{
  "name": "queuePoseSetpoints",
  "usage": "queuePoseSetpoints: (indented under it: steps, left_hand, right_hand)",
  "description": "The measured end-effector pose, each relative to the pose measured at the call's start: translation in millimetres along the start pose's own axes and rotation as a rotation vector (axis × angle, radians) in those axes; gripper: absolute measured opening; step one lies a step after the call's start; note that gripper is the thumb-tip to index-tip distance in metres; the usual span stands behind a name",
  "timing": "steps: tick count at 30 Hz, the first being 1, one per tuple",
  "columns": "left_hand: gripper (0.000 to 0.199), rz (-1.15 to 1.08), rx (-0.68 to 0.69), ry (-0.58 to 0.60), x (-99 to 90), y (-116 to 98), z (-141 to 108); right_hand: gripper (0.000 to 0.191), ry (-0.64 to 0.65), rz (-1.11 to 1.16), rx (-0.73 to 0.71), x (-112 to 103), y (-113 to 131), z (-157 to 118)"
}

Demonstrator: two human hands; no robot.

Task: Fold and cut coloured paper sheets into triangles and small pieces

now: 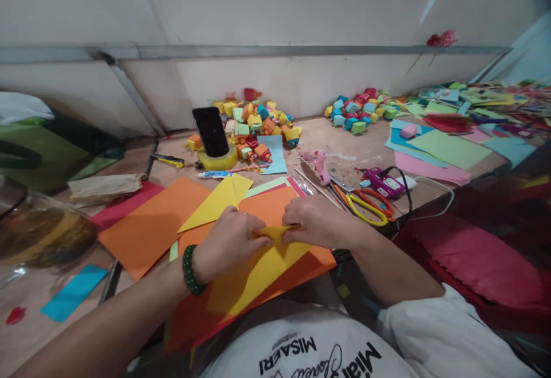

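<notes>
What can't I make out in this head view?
Head view, hidden: gripped parts of the folded yellow paper sheet, behind the left hand and right hand.
Head view, cut off: clear rounded container, by the left edge.
Head view, too small: print on the blue-and-white tube.

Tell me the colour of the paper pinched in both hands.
Yellow; the paper shows best in the head view.
</notes>
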State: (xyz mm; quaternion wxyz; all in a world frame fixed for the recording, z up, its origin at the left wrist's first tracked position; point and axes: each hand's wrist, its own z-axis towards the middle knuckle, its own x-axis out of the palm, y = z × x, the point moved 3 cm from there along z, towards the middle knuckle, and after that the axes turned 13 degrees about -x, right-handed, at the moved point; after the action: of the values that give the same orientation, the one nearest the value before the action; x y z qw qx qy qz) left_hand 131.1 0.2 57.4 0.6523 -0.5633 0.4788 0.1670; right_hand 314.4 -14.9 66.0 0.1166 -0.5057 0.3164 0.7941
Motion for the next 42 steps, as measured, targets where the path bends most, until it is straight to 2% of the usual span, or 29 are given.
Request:
queuePoseSetpoints:
  steps: [2, 4, 6, 8, 11, 14, 17, 22, 28, 36, 42]
  left_hand:
    - [0.029, -0.171, -0.096, 0.049, -6.5, 8, 2]
    - [0.029, -0.398, -0.174, 0.019, -13.7, 15, 4]
    - [0.031, -0.635, -0.220, -0.001, -16.3, 18, 5]
    - [0.033, -0.798, -0.232, -0.015, -14.0, 17, 6]
    - [0.032, -0.861, -0.226, -0.043, -7.7, 11, 5]
    - [0.030, -0.872, -0.226, 0.007, -4.6, 5, 3]
    - [0.030, -0.899, -0.238, 0.071, -5.7, 4, 3]
    - [0.030, -1.006, -0.278, 0.127, -0.9, 10, 5]
    - [0.030, -0.979, -0.228, 0.073, 6.6, 15, 6]
    - [0.030, -1.098, -0.284, 0.107, 5.6, 8, 3]
    - [0.029, -1.114, -0.280, 0.071, 7.3, 9, 3]
  right_hand:
    - [0.020, -0.281, 0.027, 0.038, -10, -4, -7]
    - [0.041, -0.574, 0.145, 0.111, -19, -12, -14]
    - [0.053, -0.720, 0.339, 0.162, -19, -17, -15]
    - [0.058, -0.713, 0.566, 0.195, -9, -17, -8]
    - [0.060, -0.652, 0.874, 0.260, 16, -12, 7]
    - [0.058, -0.727, 1.028, 0.319, 30, -11, 12]
    - [0.057, -0.817, 1.032, 0.352, 29, -12, 9]
    - [0.057, -0.880, 0.947, 0.364, 25, -9, 1]
    - [0.063, -0.983, 0.882, 0.377, 27, -6, -3]
    - [0.054, -1.043, 0.900, 0.378, 24, 0, -9]
    - [0.051, -1.057, 0.855, 0.368, 26, -2, -11]
